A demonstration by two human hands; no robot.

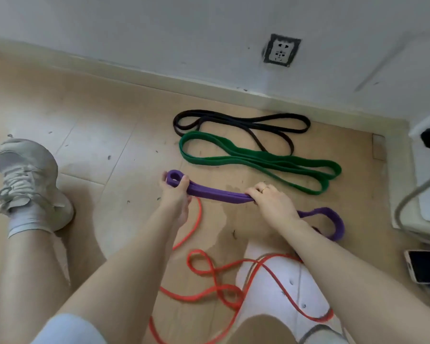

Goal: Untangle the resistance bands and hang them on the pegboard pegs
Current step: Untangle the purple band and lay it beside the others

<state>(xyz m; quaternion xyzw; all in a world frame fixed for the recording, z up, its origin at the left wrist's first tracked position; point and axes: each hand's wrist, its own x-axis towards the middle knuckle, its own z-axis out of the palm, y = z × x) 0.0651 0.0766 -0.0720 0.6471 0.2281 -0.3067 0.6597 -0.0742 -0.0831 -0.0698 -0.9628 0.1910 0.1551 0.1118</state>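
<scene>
Beyond both hands, the green band [258, 161] and black band [241, 125] lay folded flat, already sorted, it seemed. Beneath the forearms the orange band [209, 269] sprawled in loops, apparently not yet untangled. Between the hands stretched the purple band [219, 193]: the left hand [175, 192] gripped its looped end, the right hand [271, 198] clamped the doubled middle, the tail curling behind the right wrist. The untangling step was in hand; next would be laying purple flat, then freeing orange. No pegboard showed.
</scene>
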